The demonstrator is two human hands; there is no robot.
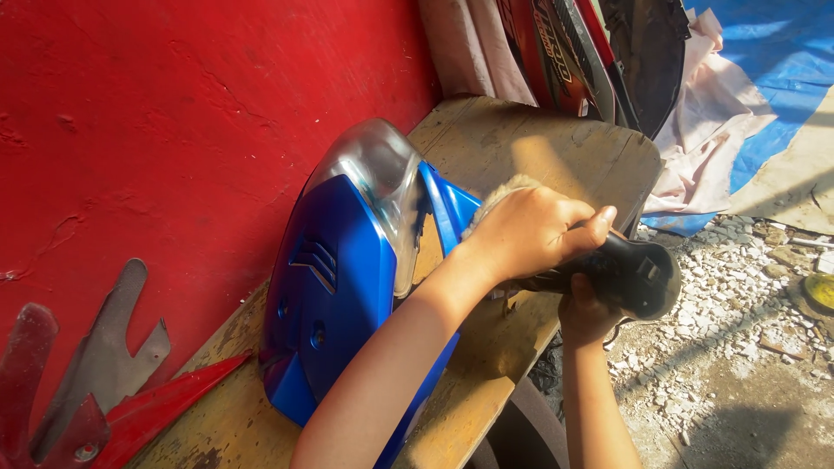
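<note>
You are polishing a blue scooter panel with a power polisher.

The blue panel (pixel 334 295), with its clear headlight lens (pixel 378 187), is leaning against the red wall (pixel 174 113) along the wooden bench's (pixel 556 143) left edge. Your left hand (pixel 530 230) is closing fully around the black polisher (pixel 630 274) from above, pressing its woolly pad (pixel 499 195) against the panel's upper right edge; your right hand (pixel 586 317) is gripping the tool from beneath. The buffing looks to be under way, and the next pass is calling for steady pressure so the unsecured panel is not sliding. Red plastic pieces (pixel 148 408) are lying at the bench's near left corner, and more panels (pixel 582 52) are standing at its far edge, crowding the pad's path; gravel (pixel 738 287) is lying beyond the right edge.
</note>
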